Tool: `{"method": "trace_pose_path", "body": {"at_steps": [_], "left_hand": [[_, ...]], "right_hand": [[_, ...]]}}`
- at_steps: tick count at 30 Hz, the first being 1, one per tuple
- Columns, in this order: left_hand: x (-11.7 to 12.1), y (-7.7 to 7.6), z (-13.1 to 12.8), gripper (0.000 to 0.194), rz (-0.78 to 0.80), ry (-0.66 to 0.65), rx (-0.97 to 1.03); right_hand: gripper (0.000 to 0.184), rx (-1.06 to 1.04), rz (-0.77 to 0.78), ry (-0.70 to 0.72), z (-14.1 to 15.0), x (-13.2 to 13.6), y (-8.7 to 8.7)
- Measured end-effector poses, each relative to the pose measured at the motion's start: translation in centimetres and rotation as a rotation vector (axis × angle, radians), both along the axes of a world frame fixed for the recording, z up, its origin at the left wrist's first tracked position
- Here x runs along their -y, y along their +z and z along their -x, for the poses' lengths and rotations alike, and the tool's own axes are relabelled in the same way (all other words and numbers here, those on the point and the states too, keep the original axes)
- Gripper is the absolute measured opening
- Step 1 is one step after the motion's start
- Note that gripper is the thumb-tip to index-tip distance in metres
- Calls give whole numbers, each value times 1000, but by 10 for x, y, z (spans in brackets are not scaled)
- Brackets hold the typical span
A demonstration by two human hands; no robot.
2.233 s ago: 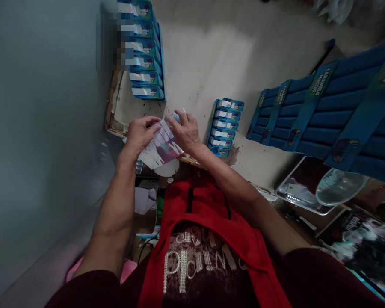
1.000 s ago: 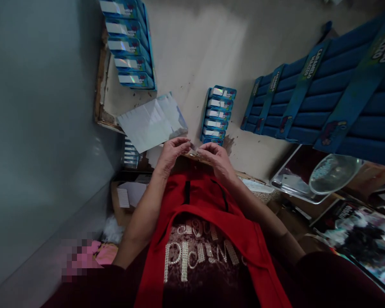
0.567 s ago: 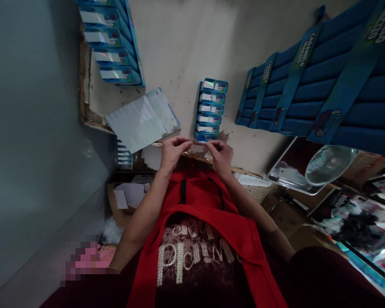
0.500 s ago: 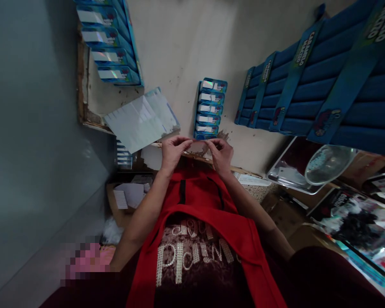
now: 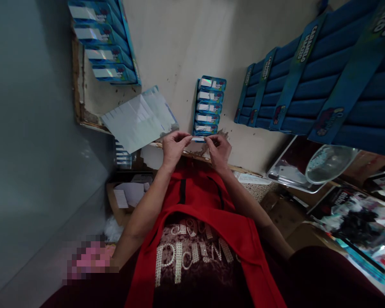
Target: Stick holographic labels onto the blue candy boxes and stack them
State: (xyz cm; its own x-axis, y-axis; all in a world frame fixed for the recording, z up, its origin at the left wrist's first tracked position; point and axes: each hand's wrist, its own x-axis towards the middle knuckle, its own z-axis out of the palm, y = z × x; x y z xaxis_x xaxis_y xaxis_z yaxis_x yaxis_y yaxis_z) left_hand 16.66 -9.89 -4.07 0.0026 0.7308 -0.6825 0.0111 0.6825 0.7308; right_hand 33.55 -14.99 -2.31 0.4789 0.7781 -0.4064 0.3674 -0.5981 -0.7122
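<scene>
Thin white sticker strip [image 5: 199,138] pinched flat betw. left hand [image 5: 173,147] & right hand [image 5: 218,149], nr glossy backing sheet [image 5: 137,119].

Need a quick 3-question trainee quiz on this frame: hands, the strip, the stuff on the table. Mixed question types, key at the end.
1. True or false: the left hand and the right hand each pinch one end of a small white strip.
2. The white sheet lies: A) in the left hand, B) flat on the table, overhanging its edge, C) on the big blue packs.
3. Fill in: the short stack of blue boxes sits just ____ the hands.

Key: 1 true; 2 B; 3 beyond (farther up the table, in line with the strip).
</scene>
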Motion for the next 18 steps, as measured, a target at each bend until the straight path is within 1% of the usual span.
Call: {"method": "trace_pose_path", "body": {"at_steps": [4, 6, 8, 10, 12, 13, 15, 16, 18], "left_hand": [[0, -7, -3, 25, 37, 17, 36], [0, -12, -6, 31, 93, 45, 81], [0, -18, -12, 40, 180, 104, 134], [0, -25, -20, 51, 270, 182, 163], [2, -29, -29, 56, 331, 242, 155], [4, -30, -32, 54, 346, 256, 139], [9, -31, -36, 48, 334, 252, 76], [12, -31, -37, 44, 304, 237, 30], [15, -30, -36, 45, 184, 200, -69]], "right_hand": [[25, 61, 38, 35, 0, -1, -3], [25, 87, 69, -7, -2, -2, -8], [34, 79, 84, -86, -4, -3, -14], [43, 32, 77, -134, -7, -5, -19], [45, -11, 64, -134, -11, -6, -21], [45, -28, 64, -119, -14, -7, -21], [45, -86, 73, -83, -23, -7, -18], [46, -142, 73, -70, -29, -7, -16], [49, -295, 50, -94, -44, -8, -16]]}}
